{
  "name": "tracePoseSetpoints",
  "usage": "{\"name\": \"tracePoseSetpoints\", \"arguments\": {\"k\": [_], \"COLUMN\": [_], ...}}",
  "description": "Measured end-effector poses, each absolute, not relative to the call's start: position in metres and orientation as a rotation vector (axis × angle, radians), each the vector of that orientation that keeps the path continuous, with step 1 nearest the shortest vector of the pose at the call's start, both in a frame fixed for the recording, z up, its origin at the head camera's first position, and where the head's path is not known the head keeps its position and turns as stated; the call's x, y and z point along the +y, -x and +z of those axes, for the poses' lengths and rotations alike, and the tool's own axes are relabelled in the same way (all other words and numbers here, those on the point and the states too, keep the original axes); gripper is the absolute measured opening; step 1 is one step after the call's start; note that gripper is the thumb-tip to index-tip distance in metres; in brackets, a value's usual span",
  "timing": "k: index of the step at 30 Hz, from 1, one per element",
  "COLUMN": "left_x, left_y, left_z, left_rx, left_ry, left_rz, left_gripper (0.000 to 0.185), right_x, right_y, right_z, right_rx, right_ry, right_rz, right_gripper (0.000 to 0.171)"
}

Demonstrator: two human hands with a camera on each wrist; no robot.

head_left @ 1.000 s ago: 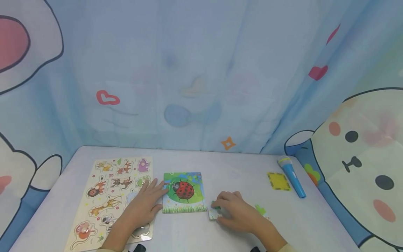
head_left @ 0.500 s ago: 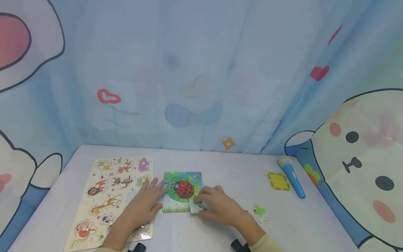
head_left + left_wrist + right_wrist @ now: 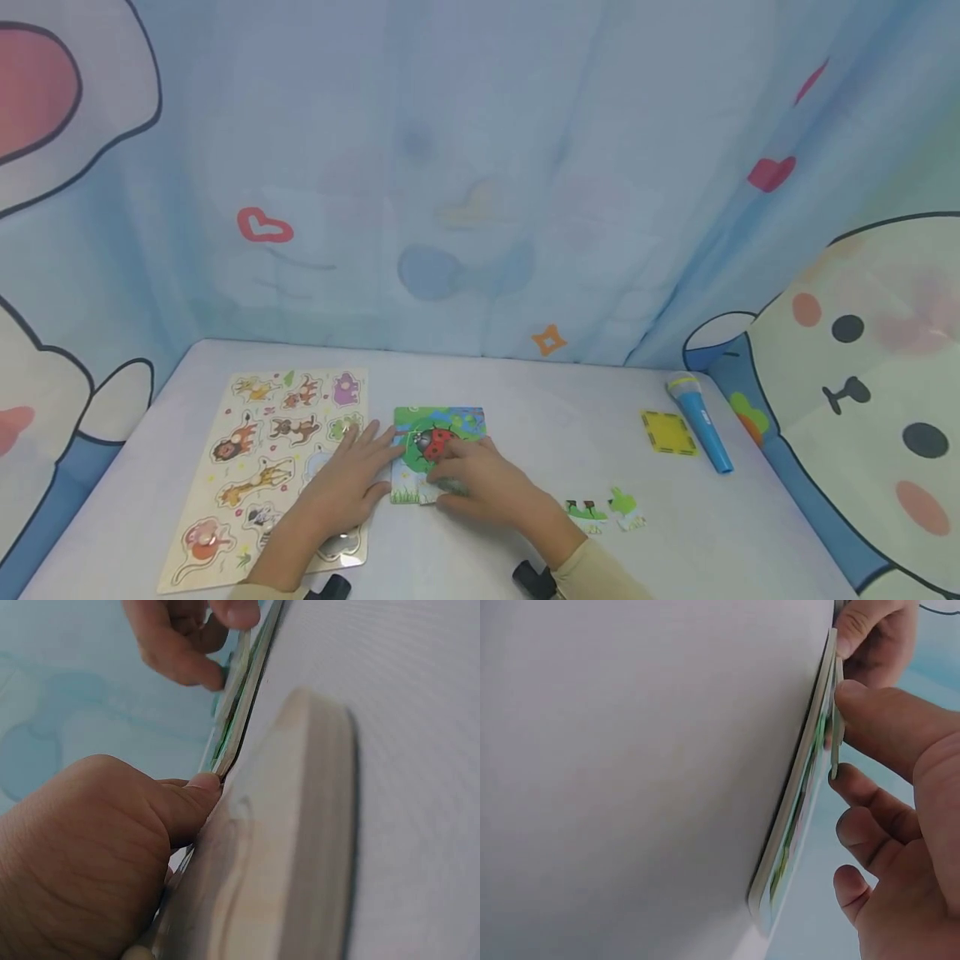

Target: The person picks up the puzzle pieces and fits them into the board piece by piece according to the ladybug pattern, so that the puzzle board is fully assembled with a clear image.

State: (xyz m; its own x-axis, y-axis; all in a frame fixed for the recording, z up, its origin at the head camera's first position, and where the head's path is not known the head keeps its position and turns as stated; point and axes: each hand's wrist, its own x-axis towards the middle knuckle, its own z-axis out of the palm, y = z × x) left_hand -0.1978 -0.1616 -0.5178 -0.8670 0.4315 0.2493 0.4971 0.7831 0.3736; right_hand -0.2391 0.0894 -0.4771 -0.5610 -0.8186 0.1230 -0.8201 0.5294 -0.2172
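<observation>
A small ladybug puzzle (image 3: 442, 429) lies on the table, its lower part covered by my right hand (image 3: 468, 479). That hand pinches a thin puzzle piece (image 3: 835, 731) between thumb and fingers and holds it against the puzzle's face (image 3: 795, 817). My left hand (image 3: 358, 471) lies flat beside the puzzle, fingers straight, with the thumb (image 3: 191, 799) touching the puzzle's left edge (image 3: 234, 739). Part of the left hand rests on the wooden animal puzzle board (image 3: 262, 467).
Two loose puzzle pieces (image 3: 587, 512) (image 3: 625, 508) lie right of my right forearm. A yellow square (image 3: 666, 432) and a blue toy microphone (image 3: 701, 421) sit at the far right. A printed curtain hangs behind the table (image 3: 540, 400).
My right hand has carried the piece leftwards from the bare table onto the ladybug puzzle's lower part, uncovering the two loose pieces. The left hand has stayed in place.
</observation>
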Motion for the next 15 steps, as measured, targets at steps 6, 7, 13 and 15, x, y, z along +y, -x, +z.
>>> {"name": "tracePoseSetpoints", "arguments": {"k": [6,7,13,15], "left_x": [-0.162,-0.162,-0.162,-0.162], "left_y": [0.199,0.199,0.199,0.2], "left_z": [-0.518,-0.518,-0.519,-0.519], "left_rx": [-2.819,-2.818,-2.82,-2.82], "left_ry": [0.742,0.742,0.737,0.741], "left_rz": [-0.646,-0.65,-0.652,-0.656], "left_gripper": [0.049,0.049,0.049,0.048], "right_x": [0.077,0.075,0.066,0.064], "right_y": [0.243,0.243,0.247,0.247], "right_z": [-0.479,-0.48,-0.481,-0.48], "right_rx": [-2.768,-2.773,-2.777,-2.783], "right_ry": [-1.469,-1.466,-1.459,-1.457], "right_rz": [0.419,0.414,0.37,0.36], "right_gripper": [0.025,0.025,0.025,0.025]}}
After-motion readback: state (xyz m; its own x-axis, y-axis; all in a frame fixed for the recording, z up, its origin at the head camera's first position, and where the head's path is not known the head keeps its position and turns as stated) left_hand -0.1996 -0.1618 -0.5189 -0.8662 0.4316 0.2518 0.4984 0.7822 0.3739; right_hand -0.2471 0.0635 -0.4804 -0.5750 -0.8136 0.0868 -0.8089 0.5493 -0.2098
